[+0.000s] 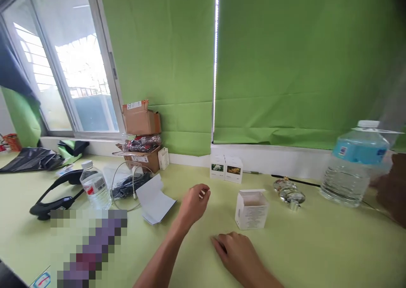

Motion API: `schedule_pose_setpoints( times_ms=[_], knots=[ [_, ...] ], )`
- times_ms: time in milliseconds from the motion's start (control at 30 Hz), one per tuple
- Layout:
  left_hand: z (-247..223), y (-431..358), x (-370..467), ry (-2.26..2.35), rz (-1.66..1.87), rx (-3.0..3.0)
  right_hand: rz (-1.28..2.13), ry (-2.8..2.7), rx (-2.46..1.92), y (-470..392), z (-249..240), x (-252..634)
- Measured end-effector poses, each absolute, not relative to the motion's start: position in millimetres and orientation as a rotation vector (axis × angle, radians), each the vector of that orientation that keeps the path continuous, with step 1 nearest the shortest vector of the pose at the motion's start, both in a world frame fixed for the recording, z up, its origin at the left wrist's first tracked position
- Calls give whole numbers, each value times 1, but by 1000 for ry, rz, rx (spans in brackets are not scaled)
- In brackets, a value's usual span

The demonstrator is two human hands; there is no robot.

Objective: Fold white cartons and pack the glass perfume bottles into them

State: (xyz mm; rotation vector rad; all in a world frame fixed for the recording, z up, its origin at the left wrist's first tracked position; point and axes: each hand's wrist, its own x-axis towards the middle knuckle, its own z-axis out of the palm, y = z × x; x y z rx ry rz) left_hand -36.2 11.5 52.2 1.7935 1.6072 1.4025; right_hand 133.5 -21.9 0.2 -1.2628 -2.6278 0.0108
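Observation:
Above the table, my left hand point(194, 202) is raised with its fingers curled toward the thumb, and nothing shows in the gap between them. My right hand point(237, 254) is low over the tabletop, fingers bent and tips slightly blurred; its palm side is hidden. Just beyond it stands an open white carton point(252, 216) with printing on its front and its top flaps up. To the carton's right is a cluster of shiny, glass-like pieces point(288, 190) with a small silver cylinder. Farther back, two small white boxes with flower pictures point(226, 169) stand side by side against the wall.
On the left are white paper sheets point(155, 199), a cable point(119, 193), a water bottle point(95, 186) and a black headset point(57, 195). Cardboard boxes point(142, 121) are stacked by the window. A large water jug point(352, 165) stands at right. A pixelated purple patch covers the lower left.

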Motion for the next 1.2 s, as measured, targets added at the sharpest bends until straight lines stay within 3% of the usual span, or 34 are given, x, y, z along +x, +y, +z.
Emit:
schedule_pose_setpoints(
  times_ms=[167, 367, 600, 833, 1200],
  knots=[
    [76, -6, -76, 1850, 1544, 1909, 7, -2634, -1275, -20, -7, 134],
    [57, -39, -145, 2236, 1613, 1901, 29, -2632, -1242, -16, -12, 134],
    [41, -43, -199, 2875, 1288, 1875, 60, -2637, -1259, -11, -19, 133],
    [28, -41, -208, 2855, 1062, 1894, 64, -2623, -1282, -12, -19, 132],
    [35, -44, -205, 2869, 990, 1845, 54, -2619, -1262, -11, -20, 132]
  ],
)
